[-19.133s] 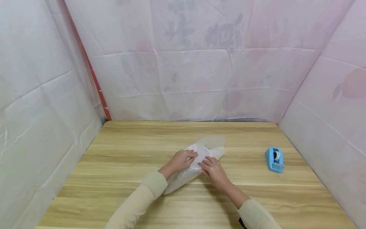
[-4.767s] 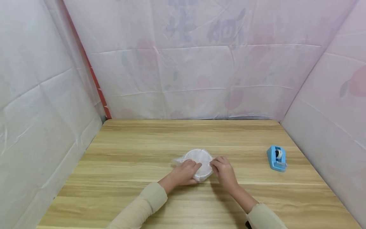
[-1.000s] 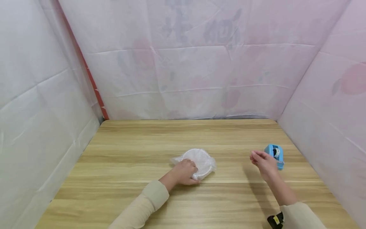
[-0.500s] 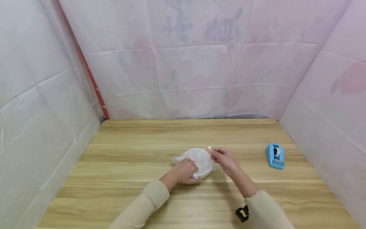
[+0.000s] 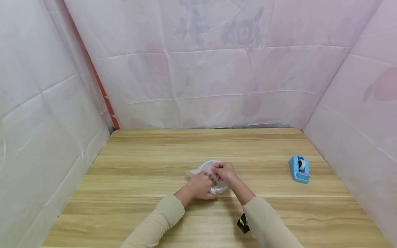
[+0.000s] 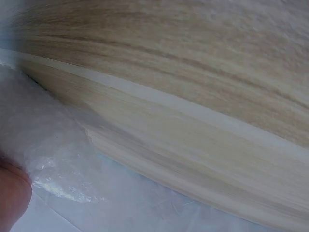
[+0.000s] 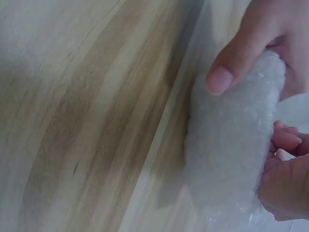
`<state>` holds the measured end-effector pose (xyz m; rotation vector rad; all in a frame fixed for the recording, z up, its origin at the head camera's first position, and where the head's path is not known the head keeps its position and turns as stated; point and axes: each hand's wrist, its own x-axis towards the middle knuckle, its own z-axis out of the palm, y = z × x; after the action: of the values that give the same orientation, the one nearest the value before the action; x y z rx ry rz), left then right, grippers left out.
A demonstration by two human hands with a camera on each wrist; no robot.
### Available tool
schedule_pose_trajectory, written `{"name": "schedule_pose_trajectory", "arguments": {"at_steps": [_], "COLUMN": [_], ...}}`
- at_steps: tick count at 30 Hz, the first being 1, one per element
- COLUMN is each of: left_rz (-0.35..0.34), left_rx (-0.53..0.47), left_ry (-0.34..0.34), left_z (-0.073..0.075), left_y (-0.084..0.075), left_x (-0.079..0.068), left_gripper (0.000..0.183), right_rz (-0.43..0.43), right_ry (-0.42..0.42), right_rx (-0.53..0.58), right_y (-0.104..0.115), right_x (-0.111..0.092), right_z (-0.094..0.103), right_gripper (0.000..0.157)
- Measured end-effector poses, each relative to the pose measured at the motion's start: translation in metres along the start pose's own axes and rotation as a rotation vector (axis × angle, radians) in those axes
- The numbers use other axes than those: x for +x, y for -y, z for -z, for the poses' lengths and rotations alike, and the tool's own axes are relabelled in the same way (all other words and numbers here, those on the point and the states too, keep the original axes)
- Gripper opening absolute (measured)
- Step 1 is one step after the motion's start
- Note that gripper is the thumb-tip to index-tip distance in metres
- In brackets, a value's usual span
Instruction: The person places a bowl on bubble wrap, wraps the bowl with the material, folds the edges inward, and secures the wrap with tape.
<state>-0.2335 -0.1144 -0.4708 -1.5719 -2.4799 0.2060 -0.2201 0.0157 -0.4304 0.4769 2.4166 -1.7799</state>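
A round, flat-topped thing wrapped in clear bubble wrap [image 5: 205, 166] lies on the wooden table, a loose corner of wrap sticking out at its left. My left hand [image 5: 199, 186] grips it, fingers over the top; the thumb [image 7: 221, 79] presses its near side in the right wrist view. Over its top right my right hand [image 5: 225, 173] holds thumb and index finger pinched together. A small pale bit, apparently tape, shows between those fingers in the right wrist view. In the left wrist view the bubble wrap [image 6: 43, 130] fills the left edge beside a fingertip [image 6: 14, 195].
A blue tape dispenser [image 5: 299, 169] with a white roll stands at the right of the wooden table [image 5: 149, 148]. Sheeted walls [image 5: 198, 79] close in the back and both sides. A black device [image 5: 243, 224] shows by my right sleeve.
My right hand has come left from beside the tape dispenser, a glint at its fingertips on the way, to the top of the bundle. My left hand keeps its grip.
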Motion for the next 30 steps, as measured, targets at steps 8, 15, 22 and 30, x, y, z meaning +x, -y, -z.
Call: {"name": "schedule_pose_trajectory", "arguments": {"at_steps": [8,15,22,30], "left_rz": [-0.004,-0.024,-0.033,-0.035], "left_rx": [0.017,0.030,0.078,0.109], "left_ry": [-0.041,-0.144,-0.234,-0.293], "left_z": [-0.002,-0.006,-0.010,-0.011], "left_y": [0.000,0.001,0.001,0.001], "left_x": [0.001,0.000,-0.003,-0.006], "left_gripper": [0.043,0.043,0.042,0.043], "right_rz": [0.022,0.109,0.167,0.195], "right_ry": [-0.048,-0.144,-0.227,-0.290], "right_rx": [-0.214,-0.479,-0.583,-0.658], "right_y": [-0.004,-0.006,-0.010,-0.015], "right_x": [0.005,0.006,0.006,0.007], "right_z": [-0.007,-0.015,-0.019,-0.028], "right_gripper": [0.010,0.011,0.016,0.023]}}
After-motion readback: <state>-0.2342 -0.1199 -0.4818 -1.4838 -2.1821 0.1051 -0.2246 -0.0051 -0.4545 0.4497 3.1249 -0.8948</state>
